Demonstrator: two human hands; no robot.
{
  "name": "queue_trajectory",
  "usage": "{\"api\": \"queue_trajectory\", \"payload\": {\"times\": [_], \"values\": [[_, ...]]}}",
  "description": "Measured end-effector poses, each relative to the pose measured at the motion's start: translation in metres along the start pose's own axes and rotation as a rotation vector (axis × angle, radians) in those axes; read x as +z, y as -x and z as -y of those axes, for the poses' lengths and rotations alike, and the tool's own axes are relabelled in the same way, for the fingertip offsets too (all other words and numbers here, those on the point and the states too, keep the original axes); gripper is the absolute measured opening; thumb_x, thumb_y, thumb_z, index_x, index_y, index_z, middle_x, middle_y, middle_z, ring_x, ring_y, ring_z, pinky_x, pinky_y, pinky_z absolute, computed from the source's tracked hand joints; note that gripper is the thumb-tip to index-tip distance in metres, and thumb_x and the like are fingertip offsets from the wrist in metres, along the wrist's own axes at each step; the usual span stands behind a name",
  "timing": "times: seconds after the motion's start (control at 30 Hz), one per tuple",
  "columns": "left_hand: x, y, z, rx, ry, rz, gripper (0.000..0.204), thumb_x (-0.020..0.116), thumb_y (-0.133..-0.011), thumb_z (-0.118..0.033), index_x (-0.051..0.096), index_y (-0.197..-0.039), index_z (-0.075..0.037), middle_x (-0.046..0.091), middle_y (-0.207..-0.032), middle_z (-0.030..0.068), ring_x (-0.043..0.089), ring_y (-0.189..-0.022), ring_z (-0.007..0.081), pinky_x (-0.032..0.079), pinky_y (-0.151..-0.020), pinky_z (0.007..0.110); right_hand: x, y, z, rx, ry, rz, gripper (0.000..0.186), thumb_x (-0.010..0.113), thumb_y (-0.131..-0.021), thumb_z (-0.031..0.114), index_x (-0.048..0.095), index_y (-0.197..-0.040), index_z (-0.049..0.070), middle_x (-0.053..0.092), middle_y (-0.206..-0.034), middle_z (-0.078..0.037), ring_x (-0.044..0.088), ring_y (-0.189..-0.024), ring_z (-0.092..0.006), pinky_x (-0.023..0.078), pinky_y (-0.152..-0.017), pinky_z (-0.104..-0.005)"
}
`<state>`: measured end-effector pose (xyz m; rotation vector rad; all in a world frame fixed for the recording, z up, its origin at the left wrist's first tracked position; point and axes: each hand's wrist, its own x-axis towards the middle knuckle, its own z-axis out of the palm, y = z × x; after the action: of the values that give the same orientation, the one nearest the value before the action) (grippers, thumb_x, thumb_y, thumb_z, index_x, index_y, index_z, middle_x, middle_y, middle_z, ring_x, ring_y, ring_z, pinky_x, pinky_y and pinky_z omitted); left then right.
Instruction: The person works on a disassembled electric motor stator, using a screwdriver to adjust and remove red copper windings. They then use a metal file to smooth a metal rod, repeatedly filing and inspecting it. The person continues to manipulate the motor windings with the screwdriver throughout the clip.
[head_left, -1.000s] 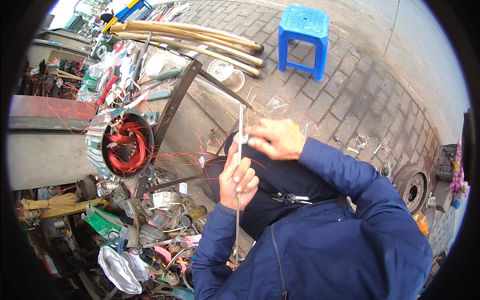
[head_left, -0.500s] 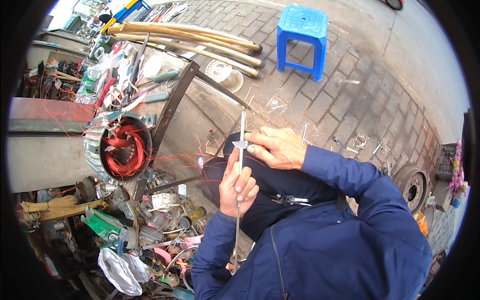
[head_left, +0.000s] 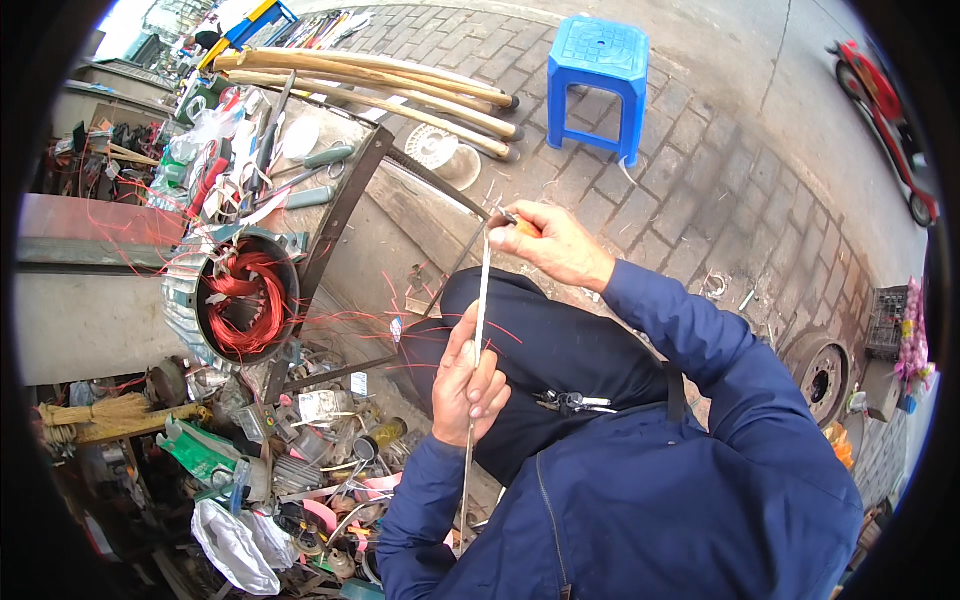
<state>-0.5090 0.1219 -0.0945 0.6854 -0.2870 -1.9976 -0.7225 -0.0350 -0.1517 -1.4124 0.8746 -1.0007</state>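
The far stool (head_left: pixel 592 60) was coloured blue, the left wire coil (head_left: pixel 268 312) red, the strip (head_left: pixel 484 298) perhaps whitish.

A metal-edged bench (head_left: pixel 343 195) bore 2 grey-green tool handles (head_left: pixel 310 197), 1 red-handled tool (head_left: pixel 208 187) and 1 round white piece (head_left: pixel 300 137). On the paving (head_left: pixel 690 225) stood 1 blue stool (head_left: pixel 598 58), with 1 wheel (head_left: pixel 820 380) farther right.

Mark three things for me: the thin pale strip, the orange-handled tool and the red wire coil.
Thin pale strip (head_left: pixel 484 290): head view, on its upper stretch.
Orange-handled tool (head_left: pixel 526 229): head view, on its handle.
Red wire coil (head_left: pixel 243 332): head view, on its lower windings.
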Motion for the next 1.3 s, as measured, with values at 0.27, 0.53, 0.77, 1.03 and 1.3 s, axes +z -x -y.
{"api": "queue_trajectory", "payload": {"times": [0.27, 0.53, 0.77, 1.03, 1.3], "values": [[0.013, -0.016, -0.003, 0.024, 0.070, -0.019, 0.049, 0.034, -0.117, -0.023, 0.032, -0.166, -0.024, 0.041, -0.064, -0.0005, 0.036, -0.043, 0.0085, 0.034, -0.042, 0.024, 0.022, 0.002, 0.029, 0.236, -0.187, 0.071, 0.024, 0.073, -0.098, 0.027, 0.070, -0.099, 0.003, 0.062, -0.080, 0.003, 0.054, -0.077, -0.0071, 0.048, -0.070, -0.0318], [0.014, -0.041, -0.012, 0.044, 0.164, 0.025, 0.043, 0.034, -0.118, -0.023, 0.045, -0.159, -0.027, 0.041, -0.064, -0.0022, 0.036, -0.044, 0.0085, 0.035, -0.045, 0.025, 0.029, 0.037, 0.036, -0.206, 0.568, 0.085, 0.037, 0.060, -0.105, 0.037, 0.061, -0.131, 0.011, 0.060, -0.096, -0.016, 0.067, -0.084, -0.0378, 0.054, -0.070, -0.0481], [0.016, -0.040, -0.010, 0.035, 0.171, -0.005, 0.042, 0.035, -0.117, -0.022, 0.047, -0.157, -0.026, 0.040, -0.064, -0.0029, 0.036, -0.043, 0.0084, 0.035, -0.045, 0.024, 0.030, 0.045, 0.015, -0.271, 0.697, 0.078, 0.031, 0.060, -0.104, 0.037, 0.067, -0.127, 0.017, 0.061, -0.086, -0.012, 0.068, -0.074, -0.0363, 0.052, -0.057, -0.0490], [0.024, -0.010, 0.001, 0.041, -0.002, 0.135, 0.052, 0.040, -0.116, -0.024, 0.031, -0.167, -0.023, 0.036, -0.059, -0.0042, 0.032, -0.041, 0.0064, 0.031, -0.042, 0.024, -0.036, -0.005, 0.049, 0.161, 0.605, -0.312, 0.039, 0.057, -0.106, 0.043, 0.072, -0.124, 0.013, 0.076, -0.112, -0.019, 0.073, -0.105, -0.0377, 0.058, -0.089, -0.0480], [0.006, -0.030, -0.004, 0.100, 0.038, -0.085, 0.044, 0.037, -0.117, -0.022, 0.042, -0.161, -0.023, 0.038, -0.061, -0.0021, 0.034, -0.043, 0.0082, 0.034, -0.042, 0.024, 0.025, 0.050, 0.012, -0.220, 0.578, 0.064, 0.035, 0.059, -0.106, 0.038, 0.067, -0.129, 0.013, 0.066, -0.092, -0.015, 0.070, -0.082, -0.0372, 0.054, -0.069, -0.0482]]}}
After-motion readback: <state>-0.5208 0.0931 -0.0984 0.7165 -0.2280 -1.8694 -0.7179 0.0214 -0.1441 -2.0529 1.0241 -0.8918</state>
